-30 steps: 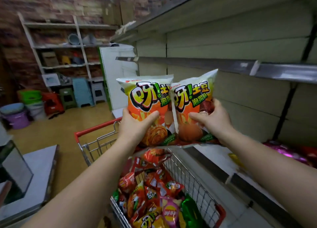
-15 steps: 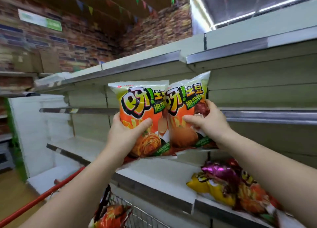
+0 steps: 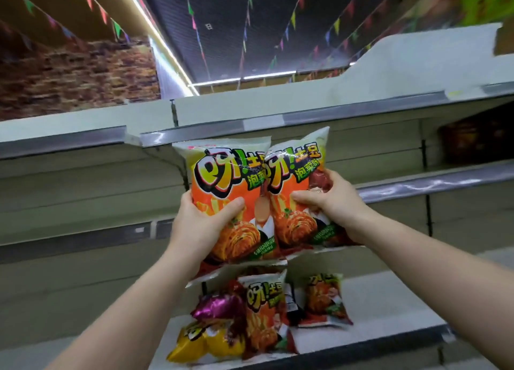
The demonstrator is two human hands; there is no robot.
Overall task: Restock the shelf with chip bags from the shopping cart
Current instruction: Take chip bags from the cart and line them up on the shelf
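Note:
I hold two orange chip bags upright and side by side in front of the shelving. My left hand [image 3: 200, 222] grips the left chip bag [image 3: 222, 175], thumb across its front. My right hand [image 3: 331, 203] grips the right chip bag [image 3: 294, 164], which overlaps the left one's edge. A darker bag seems to sit behind it under my fingers. Both bags are level with the middle shelf [image 3: 434, 180], below the top shelf edge [image 3: 250, 125]. The shopping cart is out of view.
On the lower shelf [image 3: 389, 314] below my hands lie several bags: a yellow bag [image 3: 200, 344], a purple bag [image 3: 217, 305] and two orange bags [image 3: 261, 314] [image 3: 325, 300]. A dark box [image 3: 478, 139] sits on the upper right shelf. Bunting hangs from the ceiling.
My view has tilted up from the cart to the shelves and ceiling. Both hands have carried the two bags up and to the right, over the bags on the lower shelf.

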